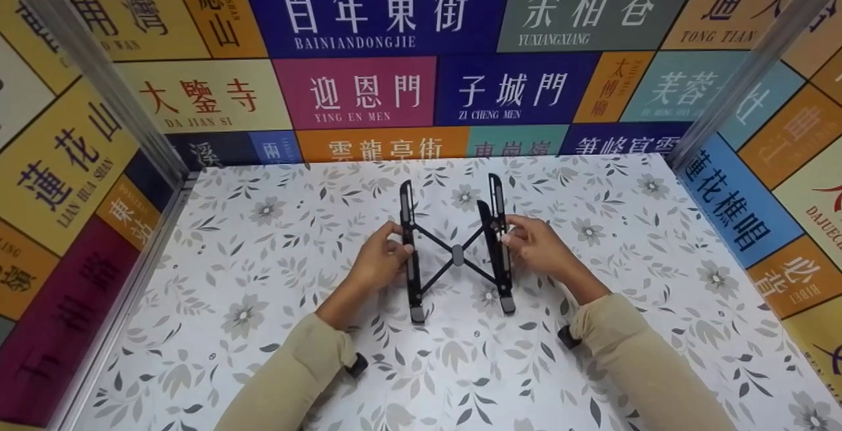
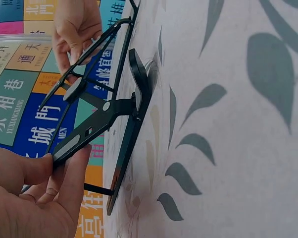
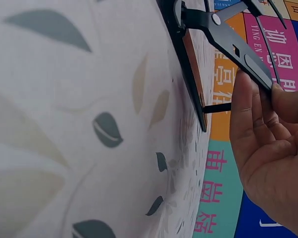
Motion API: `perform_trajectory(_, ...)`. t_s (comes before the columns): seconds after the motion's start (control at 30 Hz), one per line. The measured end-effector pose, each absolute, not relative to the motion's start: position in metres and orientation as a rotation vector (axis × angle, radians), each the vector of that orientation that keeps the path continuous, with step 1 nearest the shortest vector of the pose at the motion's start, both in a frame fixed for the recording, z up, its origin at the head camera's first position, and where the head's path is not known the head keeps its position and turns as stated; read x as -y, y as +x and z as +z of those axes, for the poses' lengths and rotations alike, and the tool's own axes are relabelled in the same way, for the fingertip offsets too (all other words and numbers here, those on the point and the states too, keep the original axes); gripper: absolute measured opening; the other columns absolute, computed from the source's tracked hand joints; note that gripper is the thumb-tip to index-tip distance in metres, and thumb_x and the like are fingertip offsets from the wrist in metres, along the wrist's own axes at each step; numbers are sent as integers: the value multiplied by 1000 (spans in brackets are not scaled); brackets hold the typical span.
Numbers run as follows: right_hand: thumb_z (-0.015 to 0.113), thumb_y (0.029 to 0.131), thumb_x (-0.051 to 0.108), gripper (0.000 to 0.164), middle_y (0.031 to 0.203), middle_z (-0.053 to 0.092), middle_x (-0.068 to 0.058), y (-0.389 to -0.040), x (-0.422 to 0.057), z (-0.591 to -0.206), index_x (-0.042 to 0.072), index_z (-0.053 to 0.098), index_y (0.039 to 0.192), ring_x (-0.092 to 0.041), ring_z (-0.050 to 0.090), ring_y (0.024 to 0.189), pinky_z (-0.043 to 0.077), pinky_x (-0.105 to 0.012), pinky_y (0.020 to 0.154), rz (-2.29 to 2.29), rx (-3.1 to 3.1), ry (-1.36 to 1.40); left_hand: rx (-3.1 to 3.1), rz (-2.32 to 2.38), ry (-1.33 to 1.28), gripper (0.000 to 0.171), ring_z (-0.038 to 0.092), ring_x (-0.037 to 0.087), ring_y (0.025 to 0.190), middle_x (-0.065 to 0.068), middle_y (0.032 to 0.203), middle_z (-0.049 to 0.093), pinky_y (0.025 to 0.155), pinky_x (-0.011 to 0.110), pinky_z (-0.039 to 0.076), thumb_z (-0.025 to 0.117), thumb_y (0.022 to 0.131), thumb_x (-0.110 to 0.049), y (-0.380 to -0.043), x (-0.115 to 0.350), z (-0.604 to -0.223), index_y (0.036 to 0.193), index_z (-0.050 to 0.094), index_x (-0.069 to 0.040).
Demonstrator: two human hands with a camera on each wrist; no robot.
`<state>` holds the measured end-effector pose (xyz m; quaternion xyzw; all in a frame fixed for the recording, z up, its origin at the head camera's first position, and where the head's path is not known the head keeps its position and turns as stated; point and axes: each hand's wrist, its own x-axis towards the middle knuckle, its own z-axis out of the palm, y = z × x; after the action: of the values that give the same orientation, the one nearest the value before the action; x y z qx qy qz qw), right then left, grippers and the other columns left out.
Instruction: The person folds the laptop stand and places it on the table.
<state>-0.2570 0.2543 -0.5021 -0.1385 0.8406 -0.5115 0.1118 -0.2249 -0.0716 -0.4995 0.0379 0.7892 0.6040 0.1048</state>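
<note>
A black folding laptop stand [image 1: 458, 255] stands spread on the table, its crossed bars meeting at a grey centre hub. My left hand [image 1: 381, 260] pinches the stand's left side arm between thumb and fingers. On the opposite side, my right hand [image 1: 541, 247] grips the right arm the same way. In the left wrist view, the raised arm [image 2: 92, 126] of the stand slopes up from its base rail, with the left thumb and fingers at its upper end. The right wrist view shows the right thumb and fingers [image 3: 245, 94] on the other raised arm [image 3: 233, 44].
The stand's base rails lie on a white table [image 1: 276, 365] patterned with grey leaves and flowers. Behind it rises a wall of coloured signs [image 1: 368, 92], with similar panels at both sides. Metal posts [image 1: 131, 89] mark the corners. Dark bands [image 1: 356, 366] show at the sleeve cuffs.
</note>
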Motion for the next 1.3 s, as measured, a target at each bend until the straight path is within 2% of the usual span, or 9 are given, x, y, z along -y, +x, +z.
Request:
perform_trajectory(0.13, 58, 103, 8, 35, 107, 75, -21, -256, -254, -506, 8, 61, 138, -26, 72, 84, 62, -51, 72, -1497, -2511, -410, -2344, 1793, 102, 23, 66, 29, 63, 14, 80, 67, 59, 45, 59, 62, 101, -9, -225, 72, -502, 123, 57, -6)
perform_trajectory(0.23, 59, 103, 9, 33, 102, 75, -20, -253, -252, -507, 9, 62, 136, -24, 71, 78, 62, -51, 71, -1496, -2536, -372, -2368, 1797, 104, 21, 68, 36, 66, 17, 83, 70, 61, 46, 61, 63, 101, -10, -226, 72, -505, 121, 59, -8)
perform_trajectory(0.33, 60, 103, 8, 32, 100, 74, -21, -250, -251, -507, 9, 63, 134, -23, 71, 75, 63, -49, 68, -1518, -2535, -323, -2395, 1797, 120, 20, 70, 45, 73, 20, 84, 72, 58, 38, 59, 64, 100, -10, -228, 72, -506, 120, 62, -8)
perform_trajectory(0.43, 61, 102, 7, 32, 100, 74, -23, -246, -249, -505, 7, 63, 134, -25, 71, 74, 63, -48, 66, -1551, -2506, -300, -2424, 1795, 143, 21, 69, 47, 74, 19, 83, 73, 54, 29, 54, 64, 100, -11, -230, 72, -507, 121, 63, -8)
perform_trajectory(0.6, 61, 102, 6, 35, 102, 74, -26, -243, -249, -504, 5, 61, 136, -28, 73, 75, 63, -48, 66, -1565, -2493, -308, -2442, 1799, 143, 24, 69, 42, 69, 15, 81, 72, 52, 27, 53, 65, 100, -11, -231, 72, -509, 124, 64, -6)
perform_trajectory(0.8, 60, 102, 8, 35, 105, 73, -22, -241, -249, -505, 7, 60, 138, -22, 72, 80, 64, -38, 67, -1551, -2481, -271, -2492, 1762, 129, 29, 70, 37, 70, 14, 83, 73, 54, 27, 54, 66, 99, -11, -227, 71, -508, 128, 64, -9)
perform_trajectory(1.03, 63, 98, 0, 60, 110, 69, -22, -233, -254, -512, 14, 45, 154, -23, 72, 90, 64, -38, 74, -1621, -2331, -239, -2466, 1698, 160, 57, 73, 23, 73, 13, 92, 74, 63, 37, 63, 72, 90, 3, -218, 73, -507, 142, 57, -16)
perform_trajectory(1.17, 64, 97, -1, 69, 110, 70, -23, -230, -255, -514, 16, 37, 159, -24, 74, 84, 64, -41, 71, -1640, -2302, -232, -2474, 1628, 186, 70, 71, 19, 72, 11, 88, 74, 64, 32, 61, 75, 87, 4, -216, 76, -510, 148, 50, -20)
perform_trajectory(1.3, 65, 97, -1, 72, 107, 70, -23, -229, -255, -516, 15, 34, 160, -24, 74, 81, 64, -39, 71, -1648, -2308, -209, -2463, 1623, 204, 73, 70, 19, 71, 10, 85, 73, 59, 30, 59, 75, 86, 3, -216, 76, -511, 150, 48, -22)
